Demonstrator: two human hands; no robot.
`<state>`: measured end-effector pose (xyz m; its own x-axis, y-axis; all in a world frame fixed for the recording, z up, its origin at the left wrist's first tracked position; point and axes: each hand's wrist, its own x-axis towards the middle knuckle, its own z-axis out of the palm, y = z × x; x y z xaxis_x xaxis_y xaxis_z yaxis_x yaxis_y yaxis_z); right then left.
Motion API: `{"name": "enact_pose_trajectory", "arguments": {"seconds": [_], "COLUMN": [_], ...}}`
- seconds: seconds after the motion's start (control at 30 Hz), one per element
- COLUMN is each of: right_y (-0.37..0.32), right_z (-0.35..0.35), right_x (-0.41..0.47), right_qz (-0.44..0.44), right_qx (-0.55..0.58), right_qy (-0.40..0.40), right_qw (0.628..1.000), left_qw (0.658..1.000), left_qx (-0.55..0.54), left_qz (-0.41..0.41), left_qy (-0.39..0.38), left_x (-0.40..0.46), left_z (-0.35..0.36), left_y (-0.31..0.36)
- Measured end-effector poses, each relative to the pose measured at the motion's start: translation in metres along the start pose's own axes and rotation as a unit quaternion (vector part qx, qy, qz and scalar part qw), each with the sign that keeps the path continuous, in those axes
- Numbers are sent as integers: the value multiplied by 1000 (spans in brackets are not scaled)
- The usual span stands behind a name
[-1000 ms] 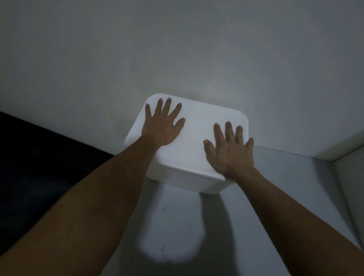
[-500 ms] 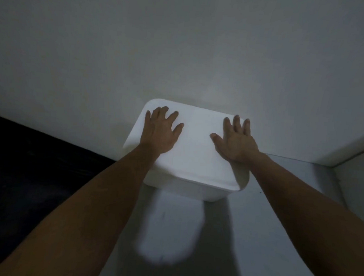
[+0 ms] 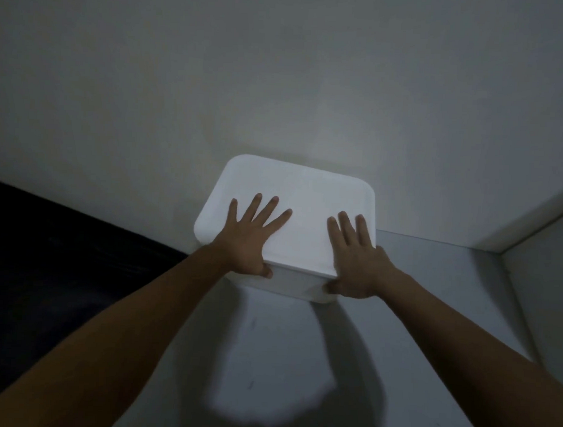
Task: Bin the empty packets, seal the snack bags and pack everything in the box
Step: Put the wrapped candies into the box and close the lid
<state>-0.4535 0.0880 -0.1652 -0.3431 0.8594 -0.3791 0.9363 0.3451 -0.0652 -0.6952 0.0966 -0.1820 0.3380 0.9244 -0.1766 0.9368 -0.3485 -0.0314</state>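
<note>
While I lean over the table [image 3: 430,314], my hands both lie on the white lid [image 3: 301,214] of the box [image 3: 290,282], which stands at the far edge of the grey surface, close against the pale wall [image 3: 278,85]. My left hand [image 3: 252,234] sits on the near left part of the lid with its four fingers straight and fanned apart, pointing away from me, while its thumb curls down over the near rim and touches the front of the box. My right hand [image 3: 357,257] lies at the near right corner, fingers straight and closer together on top, the little finger running along the right rim, and its thumb hooks under the lid's near edge against the box wall. So each hand is flat on top with only the thumb wrapped over the edge. The lid covers the box fully, so I cannot see what is inside. My two forearms reach in from the near corners of the view. A bright patch of light [image 3: 268,366] falls on the table just near of the box, with the shadows of my arms on either side of it. To the left, beyond the table's edge, lies a dark area [image 3: 65,253] that I cannot make out. A white ledge [image 3: 529,222] runs along the far right.
</note>
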Motion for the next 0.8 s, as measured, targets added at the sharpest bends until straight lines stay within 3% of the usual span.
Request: {"name": "enact_pose_trajectory", "arguments": {"seconds": [0.5, 0.8], "right_y": [1, 3], "right_z": [-8, 2], "right_x": [3, -6], "right_qz": [-1, -5], "right_qx": [8, 35], "right_qy": [15, 61], "right_qw": [1000, 998], "left_qw": [1000, 995], "left_qx": [8, 5], "left_qz": [-14, -99], "left_qy": [11, 16], "left_x": [4, -2], "left_z": [-4, -1], "left_y": [3, 25]}}
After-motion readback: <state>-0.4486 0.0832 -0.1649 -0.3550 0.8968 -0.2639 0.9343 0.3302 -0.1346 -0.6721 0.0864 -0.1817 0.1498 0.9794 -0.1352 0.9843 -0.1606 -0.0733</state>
